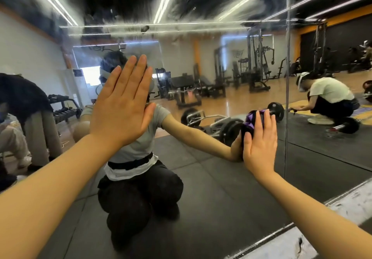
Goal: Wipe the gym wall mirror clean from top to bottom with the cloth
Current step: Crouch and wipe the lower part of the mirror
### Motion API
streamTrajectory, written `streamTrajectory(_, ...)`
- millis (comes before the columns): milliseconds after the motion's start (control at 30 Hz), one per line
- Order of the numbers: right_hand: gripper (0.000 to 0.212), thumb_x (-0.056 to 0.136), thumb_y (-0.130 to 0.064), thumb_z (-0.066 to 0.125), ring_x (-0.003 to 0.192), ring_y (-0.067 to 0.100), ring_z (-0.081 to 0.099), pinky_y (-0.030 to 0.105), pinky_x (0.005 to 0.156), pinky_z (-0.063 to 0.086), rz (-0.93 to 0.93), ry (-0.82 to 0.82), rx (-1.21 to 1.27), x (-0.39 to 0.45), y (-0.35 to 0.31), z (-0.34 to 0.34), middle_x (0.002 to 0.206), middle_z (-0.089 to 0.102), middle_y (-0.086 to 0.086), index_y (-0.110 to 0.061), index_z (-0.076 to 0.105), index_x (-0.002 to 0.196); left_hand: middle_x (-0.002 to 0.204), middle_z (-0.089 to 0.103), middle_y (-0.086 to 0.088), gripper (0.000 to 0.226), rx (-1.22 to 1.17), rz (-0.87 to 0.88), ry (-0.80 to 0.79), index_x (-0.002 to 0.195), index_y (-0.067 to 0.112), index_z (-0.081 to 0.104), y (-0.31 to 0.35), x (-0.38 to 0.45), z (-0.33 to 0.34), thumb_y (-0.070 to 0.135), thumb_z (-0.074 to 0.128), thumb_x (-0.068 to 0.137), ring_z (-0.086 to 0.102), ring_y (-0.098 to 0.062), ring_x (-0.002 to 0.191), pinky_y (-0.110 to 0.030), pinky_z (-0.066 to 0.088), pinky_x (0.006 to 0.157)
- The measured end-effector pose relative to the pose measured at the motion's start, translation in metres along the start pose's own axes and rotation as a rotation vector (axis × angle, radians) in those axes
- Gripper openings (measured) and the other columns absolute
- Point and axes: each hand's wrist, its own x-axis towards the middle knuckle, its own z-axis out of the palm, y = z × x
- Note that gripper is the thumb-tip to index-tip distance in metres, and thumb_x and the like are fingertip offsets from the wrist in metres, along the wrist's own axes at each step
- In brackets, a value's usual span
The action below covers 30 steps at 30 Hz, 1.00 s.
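Note:
The wall mirror [211, 174] fills the view and reflects the gym and me kneeling before it. Its upper part carries smeared streaks and spots. My left hand [122, 105] lies flat against the glass at centre left, fingers straight and pointing up. My right hand [259, 142] presses a purple cloth [252, 118] flat against the mirror at centre right, with straight fingers over it. The cloth bunches out above and left of the fingers.
A vertical seam [286, 97] between mirror panels runs just right of my right hand. The mirror's lower edge meets a pale, scuffed ledge [346, 204] at bottom right. Reflected are weight machines, a barbell, a dumbbell rack and a crouching person.

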Motion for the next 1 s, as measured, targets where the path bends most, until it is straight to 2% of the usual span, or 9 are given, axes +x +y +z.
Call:
streamTrajectory(67,0.06,0.103,-0.036,0.029,0.152,0.037,0.01,0.061,0.118,0.022,0.059,0.021,0.025,-0.002,-0.01,0.004,0.165,0.016,0.017,-0.009,0.021,0.157,0.164,0.014,-0.019,0.068,0.003,0.0,-0.004,0.157,0.001,0.019,0.0,0.0,0.0,0.042,0.027,0.102,0.012,-0.032,0.153,-0.044,0.006,0.125)
streamTrajectory(133,0.061,0.105,-0.04,0.026,0.151,0.04,0.01,0.063,0.118,0.02,0.038,0.032,0.029,-0.009,-0.027,0.009,0.164,0.017,0.02,-0.006,0.021,0.156,0.164,0.014,-0.019,0.068,0.005,0.003,-0.003,0.157,0.001,0.019,0.0,0.0,0.0,0.042,0.027,0.103,0.012,-0.032,0.153,-0.044,0.005,0.125)
streamTrajectory(300,0.059,0.106,-0.045,0.022,0.154,0.035,0.002,0.056,0.122,0.006,-0.299,-0.027,0.061,-0.046,-0.102,0.021,0.164,0.015,0.011,-0.012,0.025,0.154,0.164,0.014,-0.019,0.068,0.004,0.009,0.001,0.157,0.0,0.018,-0.001,0.0,0.0,0.042,0.025,0.104,0.011,-0.032,0.153,-0.04,0.0,0.125)
streamTrajectory(367,0.056,0.107,-0.044,0.022,0.154,0.032,0.0,0.054,0.123,0.004,-0.353,-0.039,0.074,-0.055,-0.129,0.024,0.163,0.017,0.01,-0.014,0.028,0.154,0.164,0.015,-0.019,0.068,0.008,0.011,0.005,0.157,0.0,0.018,-0.002,0.0,0.0,0.043,0.025,0.104,0.011,-0.032,0.153,-0.039,-0.002,0.125)
streamTrajectory(500,0.053,0.106,-0.04,0.03,0.155,0.026,0.001,0.047,0.124,0.0,-0.346,-0.043,0.121,-0.053,-0.13,0.022,0.164,0.016,0.006,-0.021,0.027,0.155,0.164,0.014,-0.019,0.068,-0.003,0.011,0.0,0.157,0.001,0.018,-0.001,0.001,0.001,0.043,0.026,0.103,0.011,-0.032,0.153,-0.037,-0.004,0.125)
streamTrajectory(567,0.052,0.106,-0.041,0.028,0.155,0.025,0.001,0.045,0.124,0.0,-0.339,-0.041,0.13,-0.05,-0.116,0.019,0.164,0.018,0.006,-0.021,0.028,0.155,0.164,0.014,-0.019,0.068,-0.005,0.012,0.003,0.157,0.001,0.018,-0.001,0.0,0.0,0.042,0.026,0.103,0.011,-0.032,0.153,-0.038,-0.003,0.125)
streamTrajectory(667,0.054,0.106,-0.042,0.026,0.155,0.027,0.005,0.048,0.124,0.004,-0.271,-0.031,0.12,-0.042,-0.086,0.018,0.164,0.018,0.007,-0.019,0.028,0.154,0.164,0.013,-0.019,0.069,-0.016,0.01,0.002,0.157,0.001,0.017,-0.001,0.0,0.0,0.042,0.027,0.103,0.01,-0.032,0.153,-0.038,-0.003,0.125)
streamTrajectory(833,0.059,0.104,-0.039,0.027,0.152,0.031,0.011,0.059,0.119,0.02,0.106,-0.005,0.096,-0.031,-0.019,0.009,0.165,0.018,0.011,-0.013,0.025,0.157,0.164,0.014,-0.019,0.068,-0.027,0.01,0.014,0.157,0.001,0.018,0.0,0.0,0.001,0.041,0.027,0.103,0.011,-0.033,0.153,-0.04,0.0,0.125)
streamTrajectory(1000,0.064,0.099,-0.038,0.025,0.153,0.032,0.011,0.058,0.12,0.019,0.215,-0.028,0.108,-0.024,0.005,0.0,0.166,0.015,0.01,-0.014,0.022,0.158,0.164,0.015,-0.02,0.067,-0.024,0.015,0.027,0.157,0.001,0.018,-0.001,0.0,0.002,0.041,0.027,0.104,0.012,-0.033,0.152,-0.041,0.001,0.125)
